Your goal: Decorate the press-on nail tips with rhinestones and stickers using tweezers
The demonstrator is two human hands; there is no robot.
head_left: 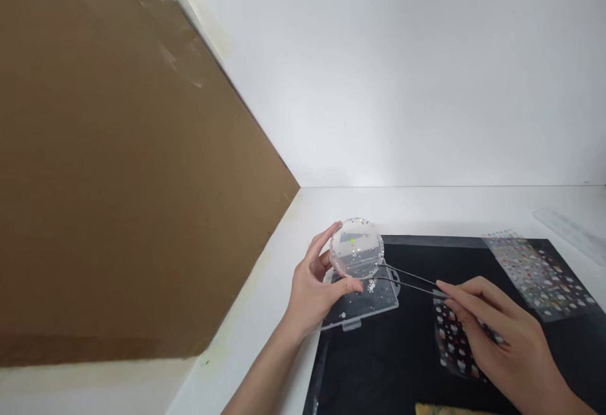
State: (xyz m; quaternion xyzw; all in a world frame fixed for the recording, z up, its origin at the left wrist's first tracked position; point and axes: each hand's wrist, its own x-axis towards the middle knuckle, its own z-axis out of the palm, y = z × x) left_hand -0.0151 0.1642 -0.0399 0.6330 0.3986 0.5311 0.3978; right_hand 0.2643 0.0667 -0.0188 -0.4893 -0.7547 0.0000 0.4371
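White wall (402,74), smooth; flat brown board (118,168) at left. White tabletop (426,203) bearing black mat (383,358). Clear round disc (357,247), rim dotted with shiny specks, held up over clear flat plastic case (360,306); left hand (315,292) gripping disc's edge. Right hand (502,326) pinching thin tweezers (411,275), prongs spread, ends at disc's lower right rim. Patterned transparent sheet (540,276) at mat's right.

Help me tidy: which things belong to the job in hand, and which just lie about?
In use:
clear disc, in the left hand
tweezers, in the right hand
probably the clear case below

Seemingly lying about:
near patterned sheet, partly behind right hand
far patterned sheet
clear strip, far right
yellowish item, bottom edge
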